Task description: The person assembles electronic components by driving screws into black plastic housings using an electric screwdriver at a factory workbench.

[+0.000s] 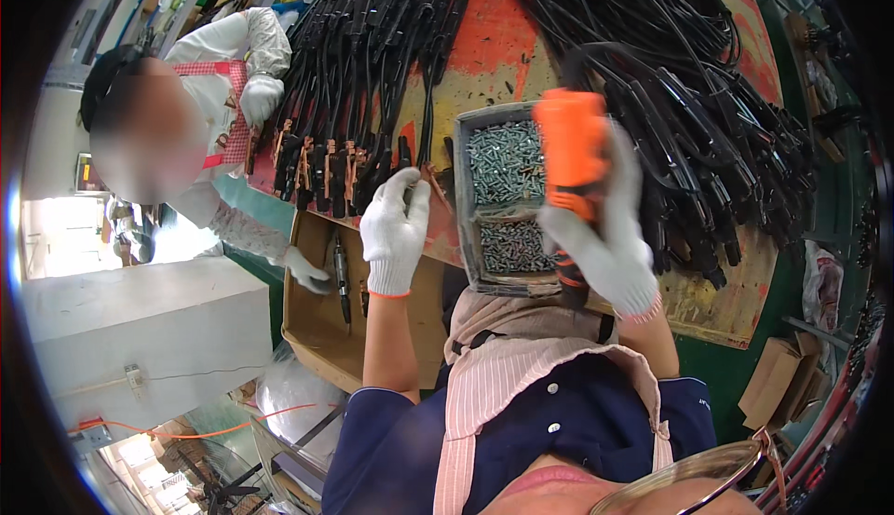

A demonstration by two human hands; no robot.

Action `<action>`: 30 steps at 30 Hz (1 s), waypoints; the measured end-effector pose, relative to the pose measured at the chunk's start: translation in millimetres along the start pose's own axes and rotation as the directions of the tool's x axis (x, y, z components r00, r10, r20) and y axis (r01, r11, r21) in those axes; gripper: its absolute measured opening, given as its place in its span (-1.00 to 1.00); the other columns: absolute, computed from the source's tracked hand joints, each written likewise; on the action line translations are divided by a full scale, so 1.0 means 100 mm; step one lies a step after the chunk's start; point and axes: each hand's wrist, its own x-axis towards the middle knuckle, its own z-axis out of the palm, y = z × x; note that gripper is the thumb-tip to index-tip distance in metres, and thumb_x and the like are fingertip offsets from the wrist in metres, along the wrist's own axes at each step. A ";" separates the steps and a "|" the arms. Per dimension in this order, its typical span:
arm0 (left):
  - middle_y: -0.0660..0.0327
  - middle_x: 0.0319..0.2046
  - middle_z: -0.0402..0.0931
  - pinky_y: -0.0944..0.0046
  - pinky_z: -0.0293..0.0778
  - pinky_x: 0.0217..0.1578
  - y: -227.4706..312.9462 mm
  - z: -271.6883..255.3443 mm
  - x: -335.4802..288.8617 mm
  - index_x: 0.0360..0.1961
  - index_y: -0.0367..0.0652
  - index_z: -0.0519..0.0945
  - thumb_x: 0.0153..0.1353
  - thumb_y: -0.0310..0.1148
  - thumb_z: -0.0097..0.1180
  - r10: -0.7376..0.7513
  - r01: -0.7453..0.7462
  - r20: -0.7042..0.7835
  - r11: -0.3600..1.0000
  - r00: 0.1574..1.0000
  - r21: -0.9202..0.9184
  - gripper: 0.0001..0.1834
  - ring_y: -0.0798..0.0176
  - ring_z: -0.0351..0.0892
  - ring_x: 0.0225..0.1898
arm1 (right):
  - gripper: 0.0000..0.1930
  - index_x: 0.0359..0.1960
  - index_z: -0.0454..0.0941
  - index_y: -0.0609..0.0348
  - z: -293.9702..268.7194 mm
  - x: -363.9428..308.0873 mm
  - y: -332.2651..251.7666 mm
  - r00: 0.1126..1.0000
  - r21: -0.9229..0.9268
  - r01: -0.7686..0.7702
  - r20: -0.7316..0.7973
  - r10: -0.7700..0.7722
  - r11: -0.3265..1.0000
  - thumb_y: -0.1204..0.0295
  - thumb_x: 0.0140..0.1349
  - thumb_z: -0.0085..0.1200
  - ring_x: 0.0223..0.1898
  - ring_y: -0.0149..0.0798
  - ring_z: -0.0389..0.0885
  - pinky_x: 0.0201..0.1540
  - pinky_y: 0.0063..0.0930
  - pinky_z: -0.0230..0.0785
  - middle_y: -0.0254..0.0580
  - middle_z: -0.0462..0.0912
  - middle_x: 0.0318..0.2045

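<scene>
My right hand (619,252), in a white knit glove, is wrapped round an orange and black power screwdriver (571,147), blurred, held over the right side of a grey screw bin. The bin (462,226) has two compartments: silver screws (503,161) fill the far one, and more small screws (514,247) lie in the near one. To the left of the bin, my left hand (396,236), also gloved, has its fingers bent together at the table's near edge. A black cable (428,115) and a copper-coloured piece (438,187) lie beside its fingertips; what it grips is hidden.
Black cables with copper ends (349,175) cover the table's left side. A heap of black cables (689,142) with black handles lies right. An open cardboard box (312,329) at the near left holds a slim tool (342,277). A gloved co-worker (209,124) stands left.
</scene>
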 end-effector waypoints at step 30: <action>0.15 -0.05 0.42 -0.13 0.20 0.21 -0.42 0.11 0.10 -0.47 -0.12 0.64 -0.13 -0.09 0.40 0.177 -0.143 -0.017 0.842 0.984 0.521 -0.66 0.00 0.28 0.12 | -0.51 0.14 0.41 0.22 0.03 0.60 0.71 0.916 -0.663 0.264 -0.055 -0.397 0.701 0.32 0.21 0.22 0.01 0.00 0.53 0.06 -0.27 0.43 0.08 0.48 0.03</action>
